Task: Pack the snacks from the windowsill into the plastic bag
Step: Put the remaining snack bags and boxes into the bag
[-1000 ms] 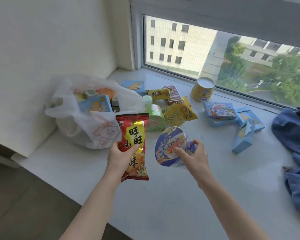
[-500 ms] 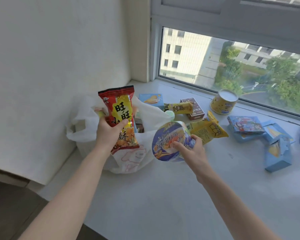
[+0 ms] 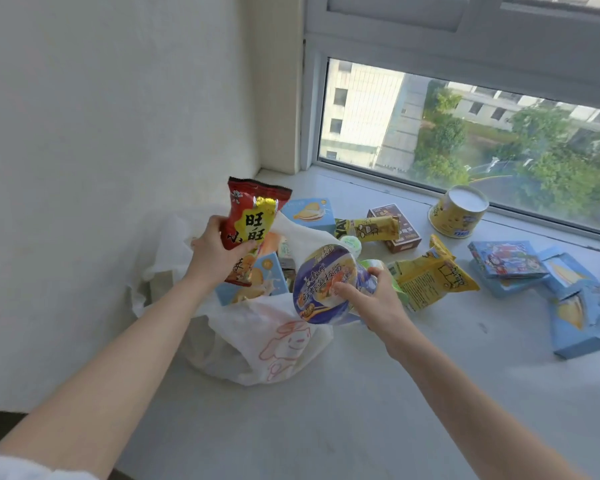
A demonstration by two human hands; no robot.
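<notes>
My left hand [image 3: 215, 252] grips a red and yellow snack packet [image 3: 252, 221] upright over the open mouth of the white plastic bag [image 3: 267, 337]. My right hand [image 3: 371, 299] holds a purple noodle cup [image 3: 326, 284] on its side, lid toward me, at the bag's right rim. Inside the bag a blue biscuit box [image 3: 257, 284] stands among other packs. Loose snacks lie on the windowsill [image 3: 430, 393]: a yellow packet [image 3: 430, 277], a brown box [image 3: 395, 226] with a yellow bar [image 3: 371, 230] on it, and a yellow tub [image 3: 458, 211].
Several blue boxes [image 3: 575, 306] and a colourful pack [image 3: 506, 259] lie at the right of the sill. The white wall [image 3: 118, 133] stands just left of the bag. The window pane [image 3: 465, 133] runs along the back. The sill's front edge drops off near my arms.
Both hands moved left and toward the bag. The red packet rose from in front of the bag to above its mouth, and the noodle cup reached the bag's rim.
</notes>
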